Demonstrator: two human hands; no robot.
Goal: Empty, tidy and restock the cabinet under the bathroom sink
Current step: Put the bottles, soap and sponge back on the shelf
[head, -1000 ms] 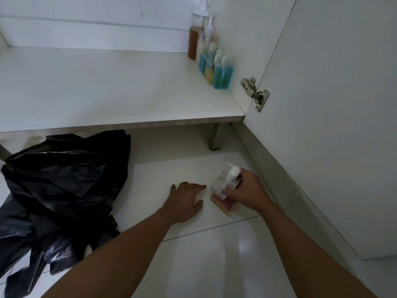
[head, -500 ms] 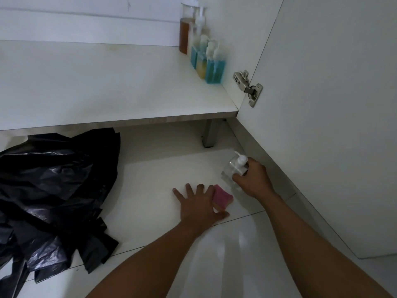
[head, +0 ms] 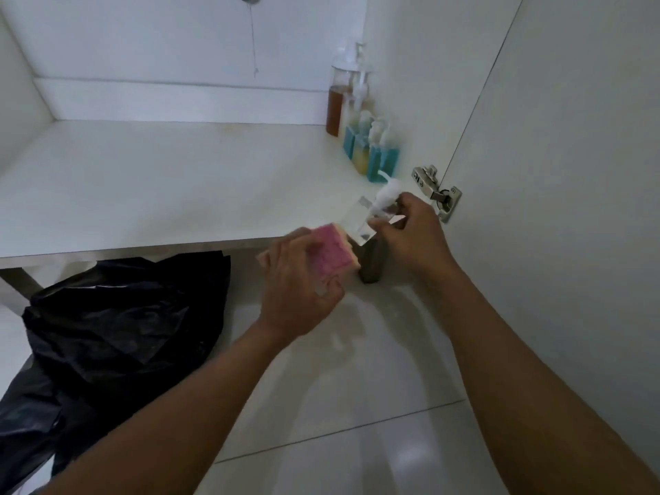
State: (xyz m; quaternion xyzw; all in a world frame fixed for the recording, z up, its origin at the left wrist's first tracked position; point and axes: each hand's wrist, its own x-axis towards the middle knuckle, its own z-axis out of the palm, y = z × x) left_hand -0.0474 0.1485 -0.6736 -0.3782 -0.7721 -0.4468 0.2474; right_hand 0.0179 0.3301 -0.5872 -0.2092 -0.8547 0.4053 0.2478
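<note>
The bottle (head: 362,221), clear and square with a white pump, tilts pump-end up and rightward over the shelf's (head: 160,180) front edge, with the right hand (head: 414,239) curled round its neck. Just left of it, the left hand (head: 300,291) grips a pink sponge (head: 334,250). At the shelf's back right stand dispensers (head: 371,155) of amber, blue and yellow liquid.
</note>
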